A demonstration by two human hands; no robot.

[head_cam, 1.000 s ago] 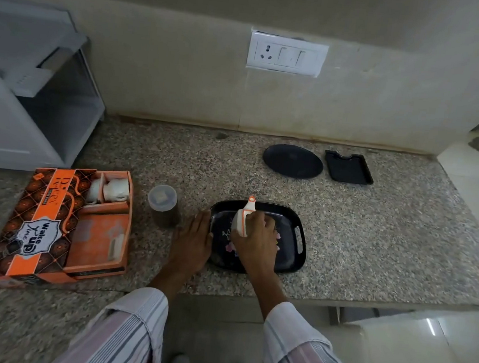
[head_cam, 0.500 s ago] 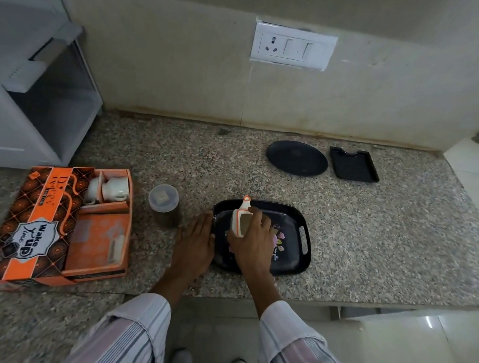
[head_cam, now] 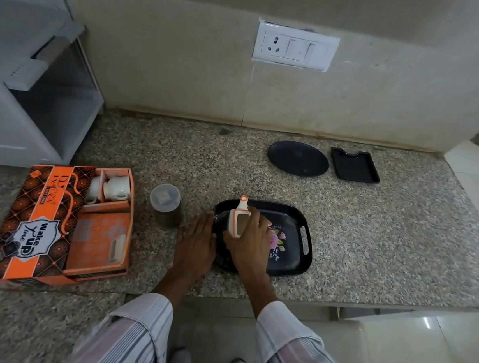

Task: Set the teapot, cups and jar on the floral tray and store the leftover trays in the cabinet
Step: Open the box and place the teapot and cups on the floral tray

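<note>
The black floral tray (head_cam: 292, 239) lies near the counter's front edge. My right hand (head_cam: 251, 242) is over its left half, closed around a white teapot with orange trim (head_cam: 238, 219) that stands on the tray. My left hand (head_cam: 195, 243) rests flat against the tray's left rim, fingers together, holding nothing. A lidded jar of dark contents (head_cam: 165, 205) stands left of the tray. White cups (head_cam: 116, 188) sit in the open orange box (head_cam: 50, 221) at the left. A round black tray (head_cam: 298, 158) and a small rectangular black tray (head_cam: 354, 165) lie at the back right.
A white cabinet with an open compartment (head_cam: 38, 97) stands at the back left on the granite counter (head_cam: 387, 239). A wall socket (head_cam: 295, 47) is above. The counter's front edge runs just below the floral tray, with tiled floor and my feet beneath.
The view has shifted slightly. My right hand with the teapot has settled a little lower onto the tray's left half, uncovering the flower print. The left hand stays at the rim.
</note>
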